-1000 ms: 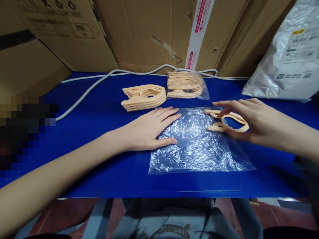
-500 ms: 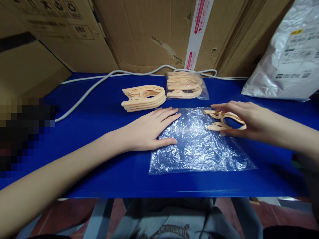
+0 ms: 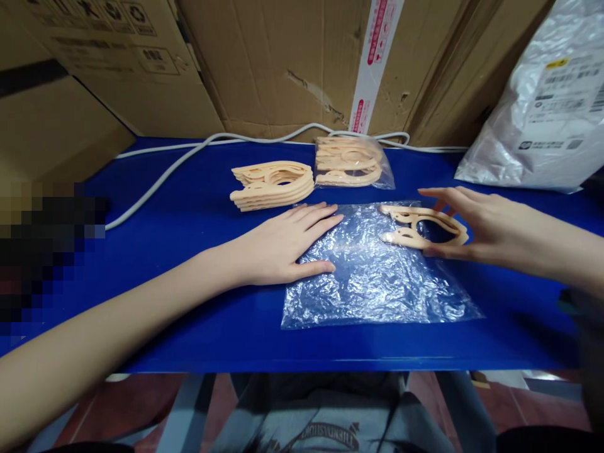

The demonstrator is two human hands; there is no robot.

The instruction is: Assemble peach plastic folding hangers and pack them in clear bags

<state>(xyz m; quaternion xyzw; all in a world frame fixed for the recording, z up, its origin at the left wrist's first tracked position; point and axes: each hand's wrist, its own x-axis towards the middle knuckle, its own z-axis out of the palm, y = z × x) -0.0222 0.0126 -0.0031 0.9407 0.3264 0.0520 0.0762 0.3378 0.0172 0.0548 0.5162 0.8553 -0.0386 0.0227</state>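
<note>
A clear plastic bag (image 3: pixel 368 283) lies flat on the blue table. My left hand (image 3: pixel 278 245) rests palm down on its left part, fingers spread. At the bag's upper right is a beige folding hanger (image 3: pixel 408 238), folded up, with its two tips pointing left over or inside the bag; I cannot tell which. My right hand (image 3: pixel 476 223) grips its right end, thumb along the near edge and a finger at the far edge, index finger raised. Beyond my left hand sits a stack of beige folding hangers (image 3: pixel 274 189). Similar ones lie in a small clear bag (image 3: pixel 387 173).
A white cable (image 3: pixel 165 179) runs along the back of the blue table (image 3: pixel 302 358). Cardboard boxes (image 3: pixel 274 69) stand behind it. At the right back is a white plastic parcel (image 3: pixel 533 138) with labels. A blurred dark thing covers the left edge.
The folding hanger has shifted slightly left over the bag. My right index finger has lifted off its far edge. My left hand stays in place.
</note>
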